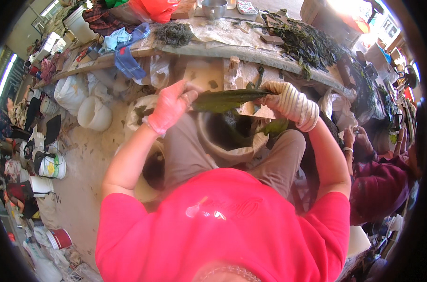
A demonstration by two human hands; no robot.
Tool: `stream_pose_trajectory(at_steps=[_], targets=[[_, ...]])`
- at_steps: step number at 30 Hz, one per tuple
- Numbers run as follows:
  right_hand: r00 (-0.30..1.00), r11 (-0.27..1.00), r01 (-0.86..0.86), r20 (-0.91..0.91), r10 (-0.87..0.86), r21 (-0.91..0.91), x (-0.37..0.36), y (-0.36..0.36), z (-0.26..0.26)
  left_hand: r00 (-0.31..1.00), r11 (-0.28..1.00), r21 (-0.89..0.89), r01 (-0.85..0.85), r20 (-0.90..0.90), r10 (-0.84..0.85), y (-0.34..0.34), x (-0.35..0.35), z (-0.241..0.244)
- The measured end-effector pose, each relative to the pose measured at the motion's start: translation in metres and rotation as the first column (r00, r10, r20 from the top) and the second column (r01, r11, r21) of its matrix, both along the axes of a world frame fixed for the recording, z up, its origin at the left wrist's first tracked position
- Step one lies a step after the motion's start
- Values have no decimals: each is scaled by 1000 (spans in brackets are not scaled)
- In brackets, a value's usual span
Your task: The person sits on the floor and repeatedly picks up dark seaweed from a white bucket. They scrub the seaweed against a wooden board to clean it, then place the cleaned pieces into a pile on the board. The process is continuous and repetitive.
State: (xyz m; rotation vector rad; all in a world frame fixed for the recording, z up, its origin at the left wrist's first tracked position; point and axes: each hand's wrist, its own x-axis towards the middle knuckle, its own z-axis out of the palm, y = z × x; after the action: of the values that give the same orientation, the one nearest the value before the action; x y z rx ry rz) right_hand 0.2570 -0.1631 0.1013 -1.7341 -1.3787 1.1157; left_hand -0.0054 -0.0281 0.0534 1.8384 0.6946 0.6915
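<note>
A dark green kelp blade (227,99) is stretched between my two hands, above my knees. My left hand (173,105), in a thin reddish translucent glove, grips its left end between thumb and fingers. The narrower right end is in my right hand (282,101), which wears a striped knit glove. Below the blade, between my knees, stands a lined round tub (231,155) with dark wet contents. A piece of green seaweed (275,127) hangs over its right rim. Just beyond my hands a wooden peg (234,65) stands upright on a board.
A long workbench (213,49) curves across the front, bearing a heap of seaweed (305,42), a metal cup (214,8) and blue cloths (130,49). An empty-looking white bucket (94,113) stands on the floor at left. Close by at right, a person in maroon (379,188) works with both hands.
</note>
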Motion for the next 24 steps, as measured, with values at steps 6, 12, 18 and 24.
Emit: stream_pose_trajectory(at_steps=[6,12,18,24], targets=[[906,910,-343,338,254,235,-14,-9,20,925,965,117,233,-333,-183,2,-40,8],[710,747,-610,601,366,266,-16,6,22,921,958,63,280,262,-287,14,-26,45],[800,800,-525,490,347,291,-57,4,64,836,848,31,529,153,-527,-33,45,21],[221,540,-792,958,-182,285,13,-1,29,938,938,-23,346,23,-346,-37,15,-13]])
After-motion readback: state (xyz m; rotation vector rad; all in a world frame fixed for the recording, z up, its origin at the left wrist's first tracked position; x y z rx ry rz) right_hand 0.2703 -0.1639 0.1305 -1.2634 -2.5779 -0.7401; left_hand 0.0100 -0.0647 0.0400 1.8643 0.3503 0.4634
